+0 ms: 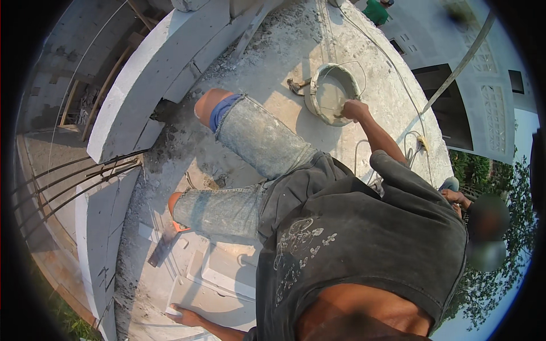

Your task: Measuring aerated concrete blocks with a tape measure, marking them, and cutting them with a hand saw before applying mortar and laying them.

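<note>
My right hand (355,111) is closed at the near rim of a round bucket (311,101) with a thin wire handle. Wet grey mortar (331,95) lies inside it, and whatever the fingers grip is too hidden to name. Beside the bucket rests a hammer (295,87). At lower left my left hand (186,317) has its fingers curled over the edge of a pale concrete block (207,298). Close by are another white block (228,270) and a handsaw (163,248) with an orange handle, partly beside my leg.
A low, curved wall of white blocks (136,74) runs along the left, with a gap where several bare steel rods (74,177) stick out. Cable (392,59) crosses the dusty slab (278,40). Another person's hand (453,196) shows at right; a person in green (376,11) is at top.
</note>
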A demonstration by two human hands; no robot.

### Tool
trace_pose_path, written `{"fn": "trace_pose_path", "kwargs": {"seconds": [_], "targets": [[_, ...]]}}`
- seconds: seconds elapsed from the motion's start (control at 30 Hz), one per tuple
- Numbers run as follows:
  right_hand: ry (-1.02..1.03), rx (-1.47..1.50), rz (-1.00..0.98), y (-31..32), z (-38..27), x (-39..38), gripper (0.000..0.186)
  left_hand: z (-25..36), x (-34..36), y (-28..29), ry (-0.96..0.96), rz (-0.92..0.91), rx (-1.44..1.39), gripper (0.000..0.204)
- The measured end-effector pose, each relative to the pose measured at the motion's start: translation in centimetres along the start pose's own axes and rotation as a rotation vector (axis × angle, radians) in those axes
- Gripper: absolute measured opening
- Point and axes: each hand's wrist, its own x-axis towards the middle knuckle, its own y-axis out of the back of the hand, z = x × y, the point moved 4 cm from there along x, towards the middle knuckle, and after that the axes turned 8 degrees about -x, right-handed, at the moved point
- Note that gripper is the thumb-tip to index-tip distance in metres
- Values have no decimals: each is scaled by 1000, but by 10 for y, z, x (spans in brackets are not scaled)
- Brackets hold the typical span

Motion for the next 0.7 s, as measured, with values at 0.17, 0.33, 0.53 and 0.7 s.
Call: {"fn": "trace_pose_path", "kwargs": {"seconds": [0.17,0.33,0.53,0.7], "targets": [[17,-3,456,-37,46,-60,34,8,-7,7,30,-1,30,81],[11,109,500,-83,20,-16,36,-4,3,6,-33,-11,-58,78],[-120,1288,133,-102,43,-51,34,4,-4,8,7,-56,-68,79],[-120,1401,123,-131,45,-59,35,20,-11,12,4,-30,-86,79]]}}
